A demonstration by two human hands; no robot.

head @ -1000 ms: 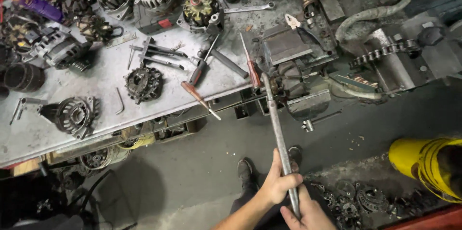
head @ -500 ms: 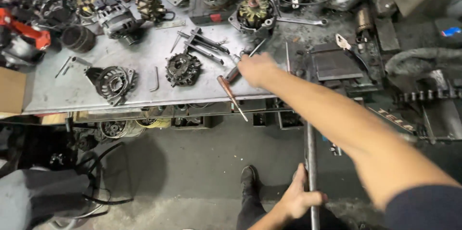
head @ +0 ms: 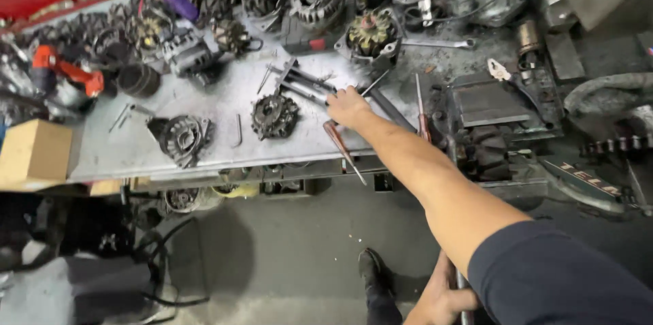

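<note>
R hand on tools at table centre; L hand low on bar.
R hand (head: 348,106) fingers curled over a screwdriver (head: 342,146) w/ reddish handle on table (head: 136,155), grip unclear. L hand (head: 441,298) wrapped round metal bar (head: 462,284), near edge.

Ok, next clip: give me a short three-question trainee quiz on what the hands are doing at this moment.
1. True or false: the right hand is up at the hand tools on the metal bench.
2. What does the left hand have in its grip? A) long metal bar B) a cup C) a paint brush
3. Fill in: the red-handled screwdriver pokes out over the bench's ____ edge.
Key: 1 true; 2 A; 3 front.
</note>
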